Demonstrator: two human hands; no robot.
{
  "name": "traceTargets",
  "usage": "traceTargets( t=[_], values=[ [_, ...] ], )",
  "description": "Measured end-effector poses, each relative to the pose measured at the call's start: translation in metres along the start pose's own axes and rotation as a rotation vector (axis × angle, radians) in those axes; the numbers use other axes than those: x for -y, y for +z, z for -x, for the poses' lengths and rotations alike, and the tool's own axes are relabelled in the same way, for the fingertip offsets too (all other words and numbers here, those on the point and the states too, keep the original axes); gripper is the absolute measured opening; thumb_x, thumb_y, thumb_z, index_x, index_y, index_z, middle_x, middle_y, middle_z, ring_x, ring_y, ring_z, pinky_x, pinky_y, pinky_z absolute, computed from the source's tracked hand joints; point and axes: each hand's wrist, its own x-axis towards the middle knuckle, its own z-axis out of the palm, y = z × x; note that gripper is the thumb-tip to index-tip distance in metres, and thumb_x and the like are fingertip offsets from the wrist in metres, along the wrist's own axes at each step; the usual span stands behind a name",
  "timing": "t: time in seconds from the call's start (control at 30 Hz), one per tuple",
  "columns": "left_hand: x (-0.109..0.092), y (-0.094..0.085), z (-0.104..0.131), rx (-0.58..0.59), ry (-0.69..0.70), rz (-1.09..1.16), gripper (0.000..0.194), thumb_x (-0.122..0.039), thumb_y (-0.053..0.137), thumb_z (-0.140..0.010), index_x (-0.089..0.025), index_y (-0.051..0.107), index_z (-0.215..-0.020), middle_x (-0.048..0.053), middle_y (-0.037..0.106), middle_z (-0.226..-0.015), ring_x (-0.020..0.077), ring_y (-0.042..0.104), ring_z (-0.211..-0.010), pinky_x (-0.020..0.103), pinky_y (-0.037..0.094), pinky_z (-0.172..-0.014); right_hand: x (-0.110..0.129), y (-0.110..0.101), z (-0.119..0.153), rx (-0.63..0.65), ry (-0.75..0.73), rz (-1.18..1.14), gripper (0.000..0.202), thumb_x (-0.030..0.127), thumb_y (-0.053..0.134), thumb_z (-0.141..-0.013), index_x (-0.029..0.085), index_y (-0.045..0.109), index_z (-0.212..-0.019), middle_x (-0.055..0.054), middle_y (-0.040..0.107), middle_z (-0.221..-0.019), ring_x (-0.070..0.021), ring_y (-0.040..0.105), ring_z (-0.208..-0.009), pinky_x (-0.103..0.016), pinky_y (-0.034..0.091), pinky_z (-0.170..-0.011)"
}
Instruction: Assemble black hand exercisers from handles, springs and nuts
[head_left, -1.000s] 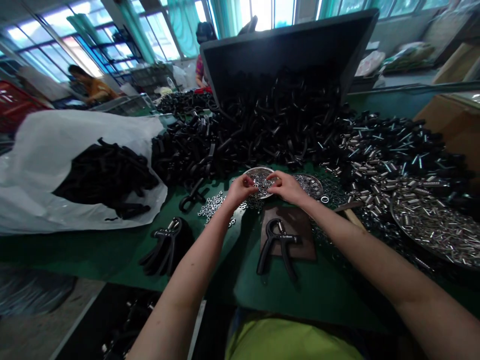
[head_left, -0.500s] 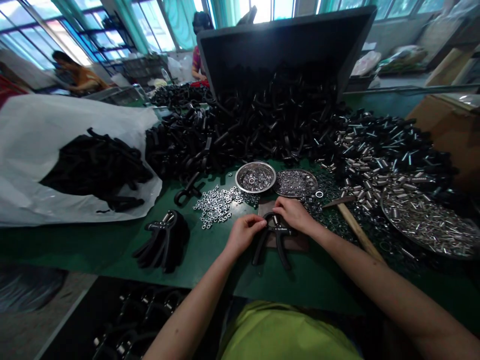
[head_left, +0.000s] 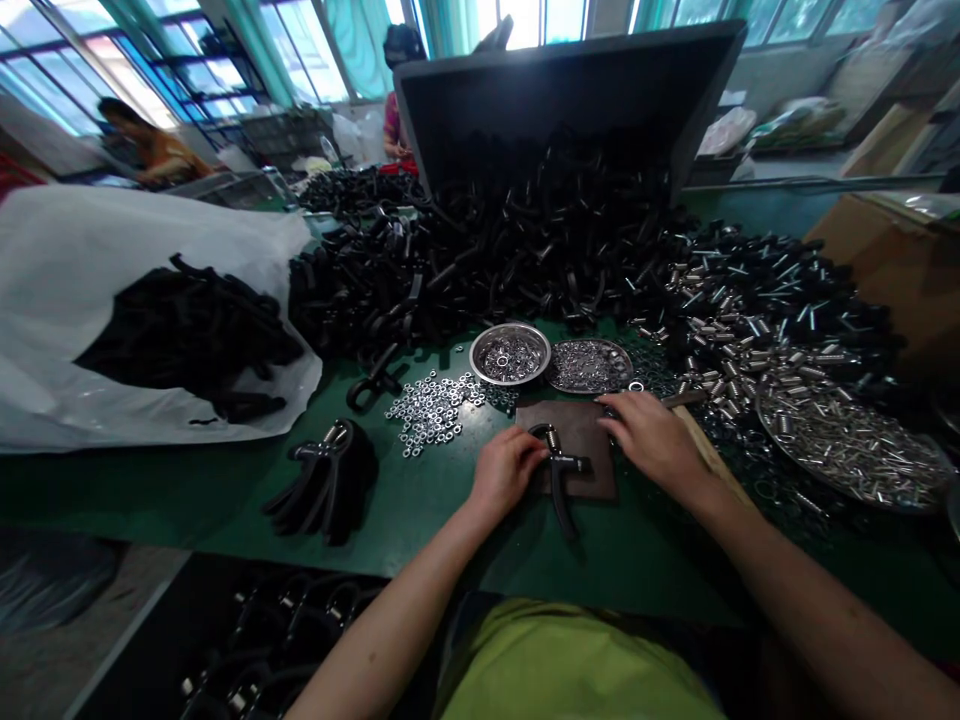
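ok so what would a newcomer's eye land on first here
Probably the sprawling heap of black curved handle parts in front of the tilted dark bin, across the back of the green table. Next, perhaps, the shiny silver coil springs piled on the right. Front and centre, the left hand holds a black A-shaped spring grip on a flat brown square plate.

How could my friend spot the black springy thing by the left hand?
On the big green table, find the flat brown square near the middle. Partly on that square lies a black gadget with a silver spring. Unlike the bunched black gadgets to its left, it lies singly, with the left hand on it.
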Motion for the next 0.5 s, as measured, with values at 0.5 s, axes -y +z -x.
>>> traceTargets(
  t=[0.5],
  values=[
    [-0.025,-0.013,0.029,0.196,-0.013,-0.48,0.043,-0.022,0.042,-0.091,-0.035,0.042,-0.131,0.006,0.052,-0.123,0.0207,0.054,-0.099,0.022,0.043,-0.056,-0.047,-0.032,0.046,0.093,0.503,-0.084,0.044,0.032,0.029,-0.094,0.018,0.044,-0.133,-0.014,0.064,-0.095,-0.0219,0.063,-0.068,-0.033,0.047,-0.058]
  ],
)
